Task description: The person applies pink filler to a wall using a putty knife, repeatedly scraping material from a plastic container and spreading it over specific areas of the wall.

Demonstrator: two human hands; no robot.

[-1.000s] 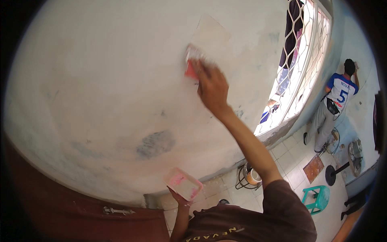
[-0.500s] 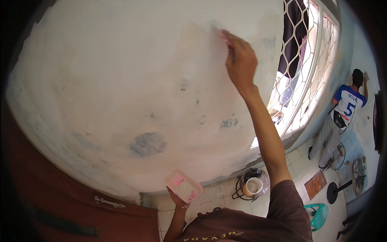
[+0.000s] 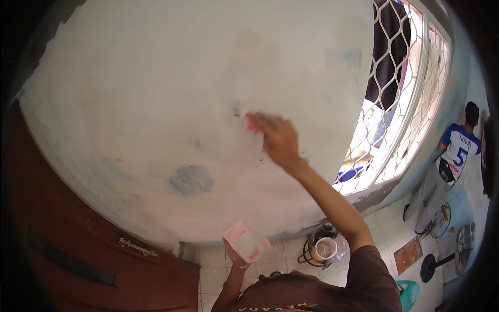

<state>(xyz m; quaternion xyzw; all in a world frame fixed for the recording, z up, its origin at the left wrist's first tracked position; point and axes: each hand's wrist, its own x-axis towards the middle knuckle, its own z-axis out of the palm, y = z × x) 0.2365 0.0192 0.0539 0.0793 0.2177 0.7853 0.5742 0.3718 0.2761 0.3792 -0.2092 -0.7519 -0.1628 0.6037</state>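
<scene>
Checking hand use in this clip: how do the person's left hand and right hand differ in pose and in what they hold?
The right hand is raised on an outstretched arm, pressing a small pink tool against the pale wall; the left hand stays low, close to the body. The right hand's tool is small and mostly hidden by the fingers; the left hand carries a larger flat pink-smeared tray, away from the wall. Both hands grip something pink.

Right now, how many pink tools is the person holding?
2: a pink scraper pressed on the wall in the right hand, and a pink tray in the left hand, held low.
</scene>
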